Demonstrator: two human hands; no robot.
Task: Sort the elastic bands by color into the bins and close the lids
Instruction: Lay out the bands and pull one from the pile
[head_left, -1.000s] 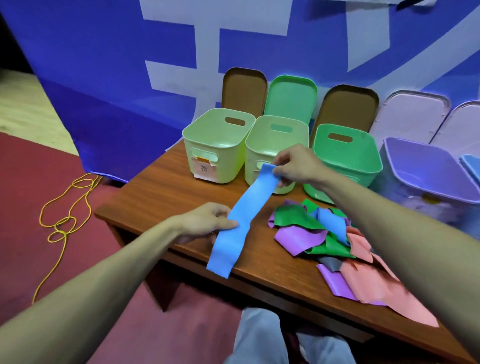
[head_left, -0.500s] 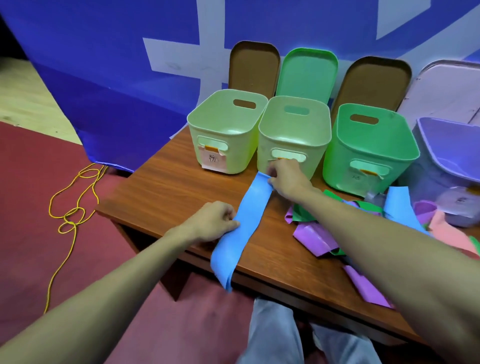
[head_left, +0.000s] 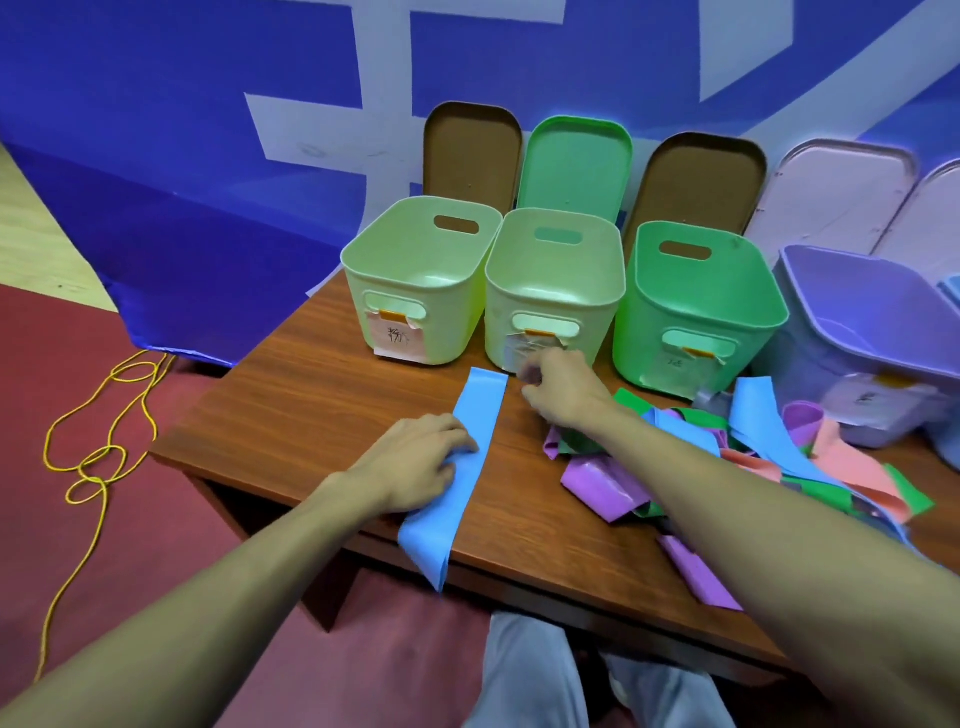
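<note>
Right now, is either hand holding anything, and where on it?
The left hand presses the blue band flat at its middle, against the table. The right hand holds nothing.

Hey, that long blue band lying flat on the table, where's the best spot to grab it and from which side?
Probably the near end of the blue band, which droops over the table edge. That flap hangs free, so fingers can pinch it from the front, one side each. The far end lies flat on the wood, harder to get under. The left hand presses its middle; the right hand is off it.
</note>
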